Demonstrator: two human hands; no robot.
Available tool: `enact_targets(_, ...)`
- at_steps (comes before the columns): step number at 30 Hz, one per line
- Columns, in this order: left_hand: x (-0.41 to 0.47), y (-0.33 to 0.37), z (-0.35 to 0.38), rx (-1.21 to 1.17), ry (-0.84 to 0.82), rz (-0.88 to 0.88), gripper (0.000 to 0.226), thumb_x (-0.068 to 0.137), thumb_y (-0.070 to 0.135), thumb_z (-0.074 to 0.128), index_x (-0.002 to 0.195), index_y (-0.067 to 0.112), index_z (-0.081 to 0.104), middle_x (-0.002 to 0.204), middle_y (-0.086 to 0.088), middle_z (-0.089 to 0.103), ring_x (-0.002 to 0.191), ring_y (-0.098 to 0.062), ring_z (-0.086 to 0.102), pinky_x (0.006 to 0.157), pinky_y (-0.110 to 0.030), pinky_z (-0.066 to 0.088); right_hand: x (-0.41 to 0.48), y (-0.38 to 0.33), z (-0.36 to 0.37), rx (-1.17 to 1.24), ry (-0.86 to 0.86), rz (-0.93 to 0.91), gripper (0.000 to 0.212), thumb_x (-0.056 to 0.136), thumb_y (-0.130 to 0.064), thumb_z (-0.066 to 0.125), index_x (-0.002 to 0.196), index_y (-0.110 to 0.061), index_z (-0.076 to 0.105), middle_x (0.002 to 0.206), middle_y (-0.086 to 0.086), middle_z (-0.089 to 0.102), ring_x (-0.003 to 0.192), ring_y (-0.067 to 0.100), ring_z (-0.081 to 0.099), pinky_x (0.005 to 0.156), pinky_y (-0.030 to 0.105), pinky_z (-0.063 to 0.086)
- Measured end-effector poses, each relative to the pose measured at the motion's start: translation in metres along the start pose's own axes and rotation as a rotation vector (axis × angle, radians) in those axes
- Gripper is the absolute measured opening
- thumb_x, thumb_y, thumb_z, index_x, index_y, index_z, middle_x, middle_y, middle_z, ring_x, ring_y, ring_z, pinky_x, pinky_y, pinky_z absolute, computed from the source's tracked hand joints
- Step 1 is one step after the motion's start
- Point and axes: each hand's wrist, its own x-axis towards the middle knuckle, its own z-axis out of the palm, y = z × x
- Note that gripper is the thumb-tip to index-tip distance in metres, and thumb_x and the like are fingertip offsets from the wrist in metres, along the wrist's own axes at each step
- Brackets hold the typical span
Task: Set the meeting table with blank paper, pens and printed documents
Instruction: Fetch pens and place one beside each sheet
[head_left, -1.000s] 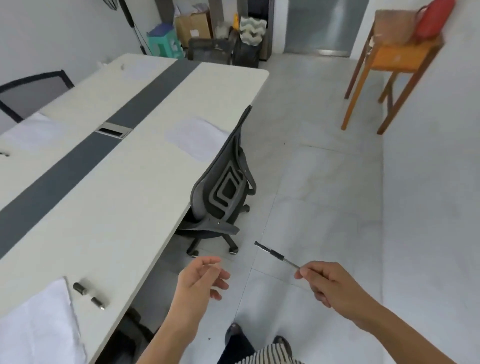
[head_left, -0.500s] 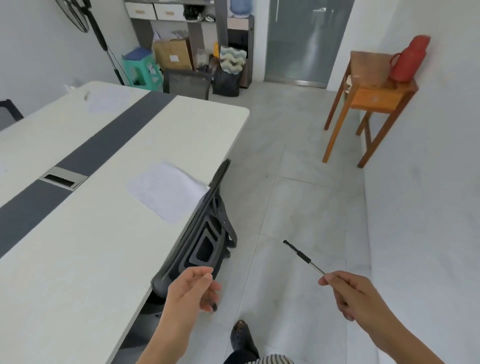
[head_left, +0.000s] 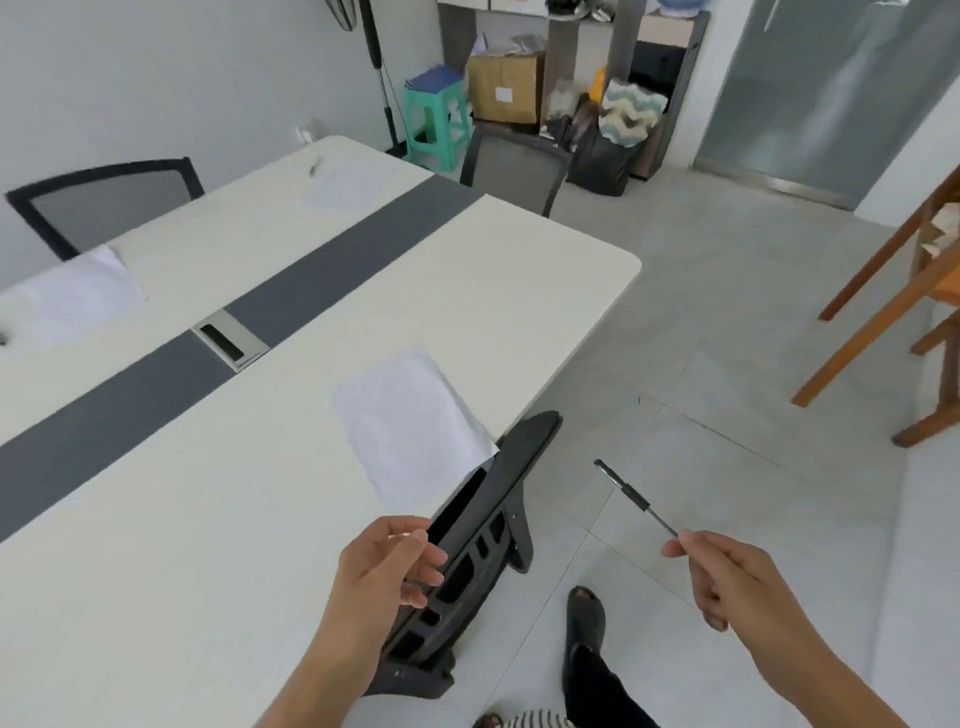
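Observation:
My right hand (head_left: 727, 577) pinches the end of a thin black pen (head_left: 631, 493), which points up and to the left over the floor. My left hand (head_left: 387, 566) hangs loosely curled and holds nothing, above the back of a black office chair (head_left: 483, 525). On the white meeting table (head_left: 208, 519) a white sheet (head_left: 410, 426) lies at the near edge, just in front of that chair. A second sheet (head_left: 67, 299) lies at the far left side. A third sheet (head_left: 348, 182) lies at the far corner, with a small dark pen (head_left: 315, 167) beside it.
A dark strip with a metal cable hatch (head_left: 228, 340) runs down the table's middle. Grey chairs stand at the far left (head_left: 104, 202) and far end (head_left: 514, 166). A wooden side table (head_left: 898, 312) stands at the right wall. Boxes, a green stool (head_left: 434, 119) and bags fill the back.
I have walked forward along the table. The sheet by the black chair and the chair itself are now much closer. My right hand still holds the pen; my left hand stays loose.

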Motion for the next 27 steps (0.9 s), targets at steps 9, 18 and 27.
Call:
enact_targets(9,0.047,0.042,0.035,-0.101,0.308,0.000,0.014,0.096,0.006,0.051,0.102,0.004,0.064,0.079,-0.016,0.071,0.067,-0.024,0.062,0.057,-0.033,0.046,0.199,-0.097,0.026,-0.140,-0.242,-0.089,0.026,0.097,-0.016,0.052,0.085,-0.005,0.072,0.068,0.007,0.045,0.061,0.018,0.043,0.054,0.028,0.034)
enact_targets(18,0.037,0.022,0.018,-0.233,0.566,-0.122,0.014,0.095,0.005,0.053,0.100,0.003,0.065,0.077,-0.017,0.072,0.064,-0.024,0.063,0.052,-0.031,0.046,0.318,-0.129,0.150,-0.390,-0.381,-0.131,0.018,0.087,-0.016,0.069,0.102,-0.006,0.074,0.099,0.006,0.072,0.089,0.018,0.059,0.082,0.028,0.046)
enact_targets(27,0.056,0.019,-0.029,-0.284,0.614,-0.139,0.013,0.094,0.001,0.052,0.098,0.000,0.065,0.074,-0.019,0.069,0.059,-0.022,0.062,0.045,-0.027,0.046,0.370,-0.099,0.231,-0.790,-0.230,-0.141,0.021,0.089,-0.024,0.059,0.105,-0.017,0.072,0.109,0.006,0.072,0.094,0.031,0.065,0.078,0.032,0.050)
